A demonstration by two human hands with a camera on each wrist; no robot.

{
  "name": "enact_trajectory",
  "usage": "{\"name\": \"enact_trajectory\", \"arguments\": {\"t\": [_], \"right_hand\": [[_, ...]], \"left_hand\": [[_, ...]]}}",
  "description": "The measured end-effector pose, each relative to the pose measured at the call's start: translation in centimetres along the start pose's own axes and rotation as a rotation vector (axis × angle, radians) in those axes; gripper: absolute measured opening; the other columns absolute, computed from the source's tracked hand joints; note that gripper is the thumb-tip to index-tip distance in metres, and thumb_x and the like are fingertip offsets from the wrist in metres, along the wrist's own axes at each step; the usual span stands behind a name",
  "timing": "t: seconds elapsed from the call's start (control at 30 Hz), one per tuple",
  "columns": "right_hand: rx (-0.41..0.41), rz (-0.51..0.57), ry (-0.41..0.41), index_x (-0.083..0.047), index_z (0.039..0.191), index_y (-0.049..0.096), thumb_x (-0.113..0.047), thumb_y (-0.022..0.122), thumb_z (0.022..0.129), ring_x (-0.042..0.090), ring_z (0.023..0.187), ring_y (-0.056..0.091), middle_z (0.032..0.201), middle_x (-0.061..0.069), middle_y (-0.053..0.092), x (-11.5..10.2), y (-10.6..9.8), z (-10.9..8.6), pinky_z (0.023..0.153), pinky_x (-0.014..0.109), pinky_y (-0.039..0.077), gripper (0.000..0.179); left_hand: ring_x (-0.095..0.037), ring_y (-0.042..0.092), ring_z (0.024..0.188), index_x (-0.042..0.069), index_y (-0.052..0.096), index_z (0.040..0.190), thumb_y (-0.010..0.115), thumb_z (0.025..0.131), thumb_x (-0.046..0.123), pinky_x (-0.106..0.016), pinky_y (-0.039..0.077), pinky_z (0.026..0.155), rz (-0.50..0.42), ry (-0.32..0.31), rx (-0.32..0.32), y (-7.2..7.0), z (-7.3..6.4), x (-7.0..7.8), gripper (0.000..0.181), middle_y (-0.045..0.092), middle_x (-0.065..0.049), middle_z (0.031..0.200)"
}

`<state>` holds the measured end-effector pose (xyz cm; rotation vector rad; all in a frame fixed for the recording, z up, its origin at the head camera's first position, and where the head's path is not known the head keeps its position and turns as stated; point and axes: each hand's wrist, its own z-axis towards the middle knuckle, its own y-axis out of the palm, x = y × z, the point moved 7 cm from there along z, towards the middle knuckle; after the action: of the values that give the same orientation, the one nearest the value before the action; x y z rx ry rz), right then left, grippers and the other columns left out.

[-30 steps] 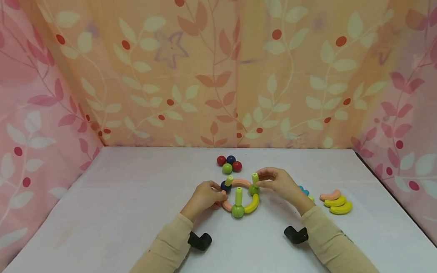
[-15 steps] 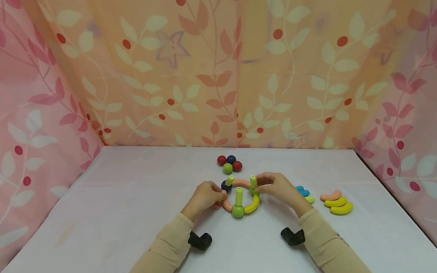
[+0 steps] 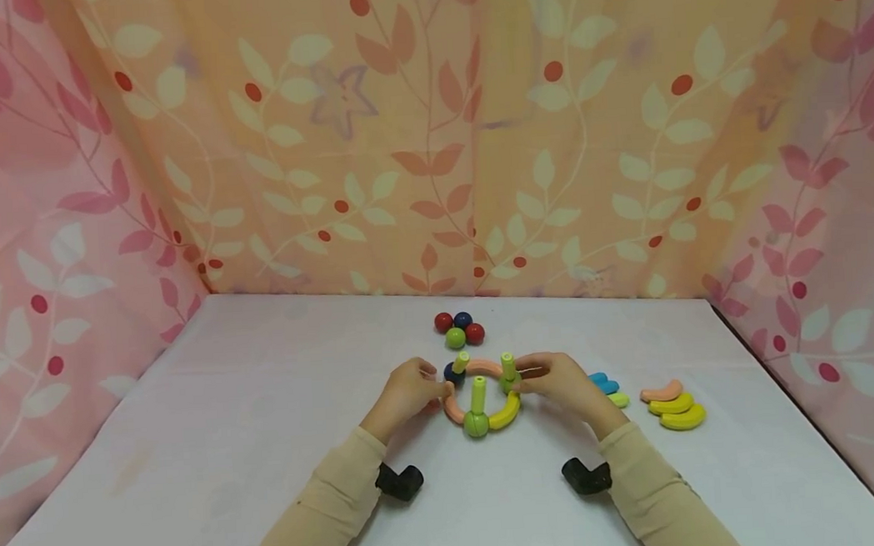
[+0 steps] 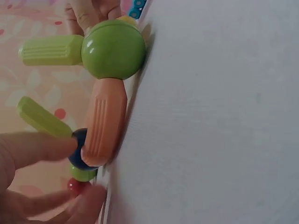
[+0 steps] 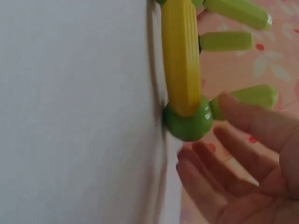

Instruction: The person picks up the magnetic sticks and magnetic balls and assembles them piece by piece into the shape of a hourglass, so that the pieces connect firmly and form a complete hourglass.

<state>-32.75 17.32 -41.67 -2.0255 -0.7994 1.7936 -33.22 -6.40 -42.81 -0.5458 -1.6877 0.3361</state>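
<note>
On the table lies a ring of toy pieces: two salmon curved pieces, one at the back (image 3: pixel 482 368), a yellow curved piece (image 3: pixel 506 412), a front green ball (image 3: pixel 476 424), a blue ball (image 3: pixel 454 375) and a right green ball (image 4: pixel 116 49). A light green stick rises from each ball, the front stick (image 3: pixel 478 396) standing upright. My left hand (image 3: pixel 407 397) is at the ring's left side, its thumb at the blue ball and its other fingers spread. My right hand (image 3: pixel 562 384) is beside the right green ball, thumb overlapping the stick (image 5: pixel 254 95), fingers loosely bent below.
Several loose balls, among them a green one (image 3: pixel 455 338), sit behind the ring. To the right lie blue pieces (image 3: pixel 601 382), a light green piece (image 3: pixel 619 400), a salmon piece (image 3: pixel 662 391) and yellow curved pieces (image 3: pixel 682 417). Patterned curtains (image 3: pixel 429 140) surround the table.
My right hand has come down and slightly left around the right green ball, then loosened. That ball's stick now stands more upright. My left hand has barely shifted, its fingers spreading slightly.
</note>
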Motion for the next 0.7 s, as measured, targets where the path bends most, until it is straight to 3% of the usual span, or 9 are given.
{"name": "enact_trajectory", "arguments": {"t": [0.1,0.2,0.3,0.5,0.7], "right_hand": [[0.065,0.012,0.005,-0.009,0.127,0.066,-0.022,0.076,0.087,0.028,0.115,0.061,0.127,0.013,0.067,-0.8,-0.7,-0.5,0.095,0.041,0.055,0.043],[0.084,0.027,-0.018,-0.008,0.128,0.065,-0.023,0.076,0.088,0.029,0.111,0.062,0.127,0.014,0.066,-1.5,-0.9,-0.8,0.092,0.039,0.056,0.044],[0.071,0.042,-0.027,-0.008,0.129,0.065,-0.023,0.076,0.088,0.027,0.108,0.062,0.129,0.014,0.066,-1.7,-0.5,-0.9,0.090,0.036,0.057,0.045],[0.067,0.073,-0.044,-0.008,0.130,0.064,-0.022,0.074,0.090,0.022,0.102,0.065,0.131,0.015,0.064,-1.3,0.4,-0.6,0.092,0.037,0.058,0.044],[0.055,0.087,-0.079,-0.006,0.131,0.063,-0.019,0.074,0.090,0.023,0.104,0.069,0.134,0.017,0.063,-1.3,1.0,-0.7,0.094,0.039,0.058,0.045]], "left_hand": [[-0.029,0.062,0.112,0.007,0.052,0.138,0.077,0.085,0.014,-0.042,0.056,0.091,0.014,0.108,0.034,-0.5,0.3,1.1,0.059,0.057,-0.015,0.132],[-0.034,0.052,0.131,0.016,0.053,0.141,0.074,0.087,0.014,-0.052,0.048,0.104,-0.004,0.188,-0.021,-0.2,0.3,1.8,0.058,0.051,-0.012,0.145],[-0.033,0.051,0.134,0.020,0.058,0.136,0.072,0.090,0.015,-0.054,0.046,0.108,-0.023,0.199,-0.079,0.5,0.2,1.7,0.049,0.055,-0.009,0.144],[-0.030,0.052,0.132,0.020,0.065,0.128,0.072,0.090,0.015,-0.050,0.046,0.108,-0.034,0.256,-0.031,0.5,-0.1,1.8,0.039,0.058,-0.008,0.140],[-0.026,0.051,0.134,0.016,0.064,0.129,0.065,0.094,0.008,-0.046,0.043,0.113,-0.029,0.337,-0.063,0.9,-0.1,2.3,0.036,0.063,-0.006,0.135]]}}
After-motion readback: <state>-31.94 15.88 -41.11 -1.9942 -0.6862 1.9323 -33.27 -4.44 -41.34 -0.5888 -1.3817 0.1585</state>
